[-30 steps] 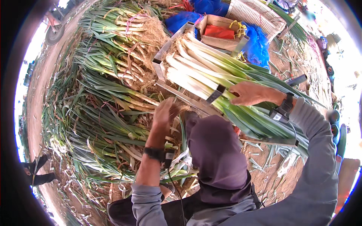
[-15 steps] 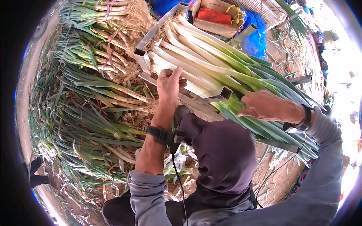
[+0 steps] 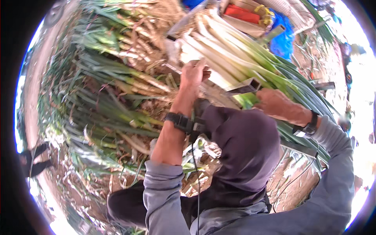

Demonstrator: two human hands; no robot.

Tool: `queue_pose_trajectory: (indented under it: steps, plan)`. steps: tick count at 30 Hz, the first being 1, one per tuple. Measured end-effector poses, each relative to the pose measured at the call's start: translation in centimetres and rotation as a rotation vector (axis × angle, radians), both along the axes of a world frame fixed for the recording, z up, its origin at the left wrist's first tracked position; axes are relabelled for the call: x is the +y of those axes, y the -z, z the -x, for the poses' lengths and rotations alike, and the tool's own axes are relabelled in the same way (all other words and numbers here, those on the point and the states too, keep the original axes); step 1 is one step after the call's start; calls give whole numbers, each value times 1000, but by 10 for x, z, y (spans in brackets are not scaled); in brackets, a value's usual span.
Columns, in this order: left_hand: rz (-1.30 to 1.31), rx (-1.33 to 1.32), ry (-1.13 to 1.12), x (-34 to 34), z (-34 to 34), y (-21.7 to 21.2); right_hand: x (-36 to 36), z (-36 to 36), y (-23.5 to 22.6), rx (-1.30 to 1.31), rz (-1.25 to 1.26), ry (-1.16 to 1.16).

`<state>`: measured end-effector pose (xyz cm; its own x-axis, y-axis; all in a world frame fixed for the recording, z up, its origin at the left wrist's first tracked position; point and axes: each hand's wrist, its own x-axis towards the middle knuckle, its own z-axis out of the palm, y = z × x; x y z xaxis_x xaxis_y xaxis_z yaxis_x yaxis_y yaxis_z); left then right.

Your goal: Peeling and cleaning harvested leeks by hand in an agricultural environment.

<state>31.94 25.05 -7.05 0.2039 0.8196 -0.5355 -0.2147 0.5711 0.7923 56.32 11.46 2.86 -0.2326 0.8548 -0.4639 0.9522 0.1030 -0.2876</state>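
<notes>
A thick row of long green onions [image 3: 223,41], white at the root end and green toward the right, lies in a metal frame [image 3: 244,87]. Beside the white stems is my left hand [image 3: 192,74], its fingers curled together; whatever they may grip is hidden. Farther right, just past the frame's square post, my right hand [image 3: 274,102] is closed around green onion leaves at the near side of the row. The fingertips of this hand are out of sight.
Bundles of rooted green onions [image 3: 133,80] cover the ground at left. Beyond the frame stand a cardboard box [image 3: 231,22] holding something red, a blue plastic bag [image 3: 282,35] and a pale basket [image 3: 299,13]. Below the right hand runs a metal bar [image 3: 299,149].
The whole view has shifted and blurred, so the scene sits farther right. Relative to the frame, my right hand has come slightly closer to the post; my left hand stays by the white stems.
</notes>
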Motion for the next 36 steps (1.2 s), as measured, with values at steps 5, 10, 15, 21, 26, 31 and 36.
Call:
queue_pose_trajectory:
  steps: [5, 10, 15, 21, 26, 31, 36]
  plan:
    - [-222, 2, 165, -47, 91, -66, 3, -43, -29, 194, -61, -86]
    - [-116, 105, -265, -119, 236, -151, 40, 37, -132, 254, -209, 243]
    - [-275, -124, -565, -189, 325, -171, 73, 171, -176, 352, -296, -180]
    - [-214, -151, -608, -237, 353, -161, 113, 356, -80, 110, 60, -523]
    - [-368, -68, -618, -267, 371, -180, 96, 404, 116, 293, 42, -375]
    - [-353, -12, -692, -294, 382, -203, 18, 377, 247, 97, -151, -319]
    - [-238, 67, -738, -316, 394, -194, -34, 387, 261, 273, -51, -191]
